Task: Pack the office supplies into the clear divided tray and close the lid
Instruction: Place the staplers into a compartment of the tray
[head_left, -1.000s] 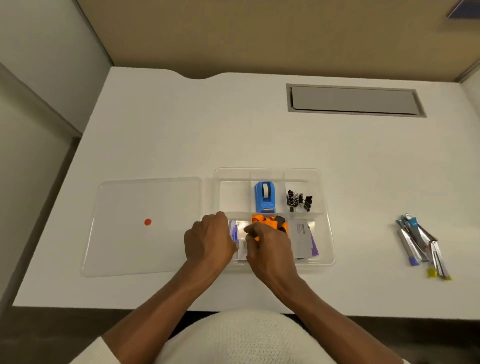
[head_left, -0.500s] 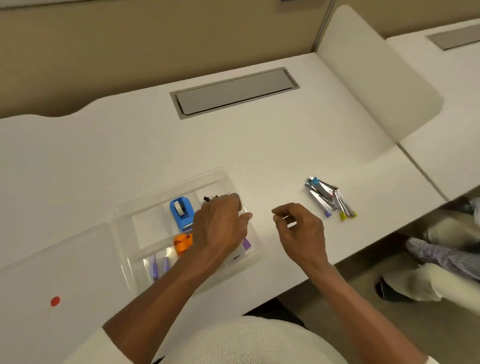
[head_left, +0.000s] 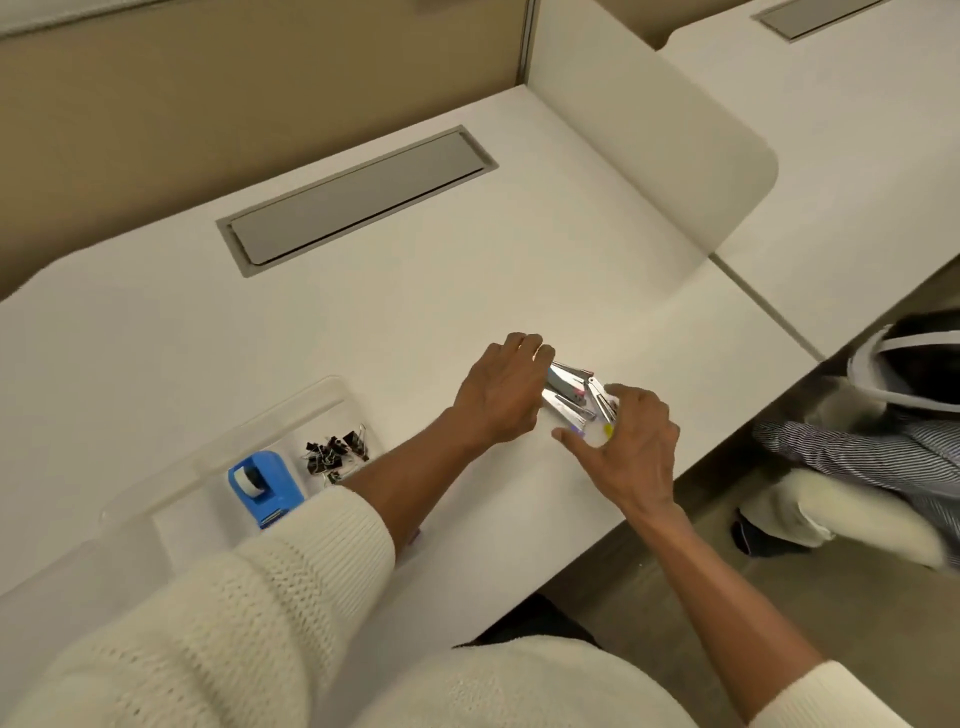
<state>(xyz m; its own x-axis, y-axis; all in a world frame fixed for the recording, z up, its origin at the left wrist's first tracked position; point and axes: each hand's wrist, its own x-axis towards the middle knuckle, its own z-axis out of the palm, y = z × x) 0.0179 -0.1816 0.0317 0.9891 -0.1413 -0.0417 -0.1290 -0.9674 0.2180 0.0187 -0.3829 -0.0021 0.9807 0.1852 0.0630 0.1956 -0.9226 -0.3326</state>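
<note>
Both hands meet over a small pile of metal staple strips (head_left: 574, 397) lying on the white desk (head_left: 415, 291). The left hand (head_left: 501, 400) comes in palm down from seven o'clock, fingers curled over the pile's left edge. The right hand (head_left: 631, 447) flanks it at four o'clock, thumb stretched toward the strips' coloured ends and fingers bent around the far side. Whether either hand grips the strips or only touches them, I cannot tell.

At eight o'clock from the hands, the clear divided tray (head_left: 291, 410) sits open near the desk's front edge, partly hidden by the cream knit sleeve (head_left: 249, 597). It holds a blue tape dispenser (head_left: 265, 486) and, in the neighbouring compartment, black binder clips (head_left: 335, 454).

At eleven o'clock a grey cable hatch (head_left: 358, 195) is set into the desk. A white divider panel (head_left: 649, 135) stands at one o'clock, with another desk beyond it.
</note>
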